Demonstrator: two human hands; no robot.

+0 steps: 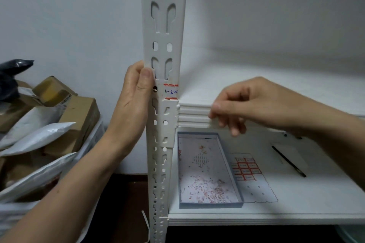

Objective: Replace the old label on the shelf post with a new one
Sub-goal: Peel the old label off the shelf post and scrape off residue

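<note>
The white slotted shelf post [164, 25] stands upright in the middle of the view. A small white label [171, 91] with red bars and blue handwriting is stuck on it just above the upper shelf's bracket. My left hand [134, 96] grips the post from its left edge, with the thumb pressed on the front beside the label. My right hand [246, 104] hovers to the right of the post in front of the upper shelf's edge [194, 114], its fingers curled and the fingertips drawn together. I see nothing between them.
On the lower shelf board [306, 199] lie a shallow blue tray [209, 205] strewn with red and white scraps, a sheet of red-bordered labels [246, 167] and a black pen [288, 161]. Cardboard boxes [79, 116] and white mail bags [39, 136] are piled left of the post.
</note>
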